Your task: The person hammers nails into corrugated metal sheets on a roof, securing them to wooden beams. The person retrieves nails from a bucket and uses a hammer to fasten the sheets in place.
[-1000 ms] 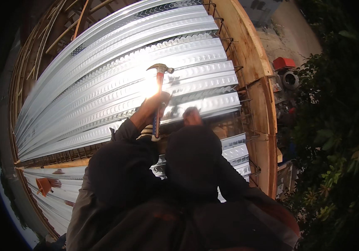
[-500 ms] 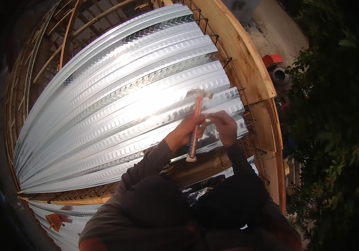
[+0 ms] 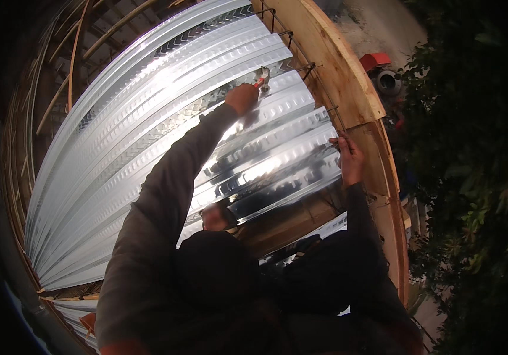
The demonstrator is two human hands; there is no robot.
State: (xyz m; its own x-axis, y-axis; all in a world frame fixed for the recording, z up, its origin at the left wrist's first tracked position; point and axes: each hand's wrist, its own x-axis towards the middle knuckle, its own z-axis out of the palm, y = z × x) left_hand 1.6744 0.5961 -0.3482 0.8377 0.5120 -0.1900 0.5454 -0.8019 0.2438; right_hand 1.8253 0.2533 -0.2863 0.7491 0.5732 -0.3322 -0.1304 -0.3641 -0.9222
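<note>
My left hand [image 3: 242, 99] is closed round the handle of a claw hammer [image 3: 263, 78], arm stretched forward over the shiny ribbed metal decking [image 3: 206, 133]. The hammer's head is out over the sheets near their right end; my fist hides most of the handle. At the right end of the nearer ribs is my right hand [image 3: 352, 160], fingertips pinched together beside the sheet's edge and a thin dark steel bar [image 3: 332, 106]. What those fingers hold, if anything, is too small to make out.
A wooden formwork board [image 3: 348, 77] runs along the right side, with steel reinforcement inside it. Timber framing [image 3: 88, 53] shows far left. Below the board are a red and grey drum-shaped machine [image 3: 387, 81] and leafy branches [image 3: 461, 207]. A gap by my knees exposes a wooden beam [image 3: 289, 228].
My left hand has swung the hammer forward and up, away from my right hand. My right hand has moved right and slightly forward to the decking's edge. The view has shifted a little.
</note>
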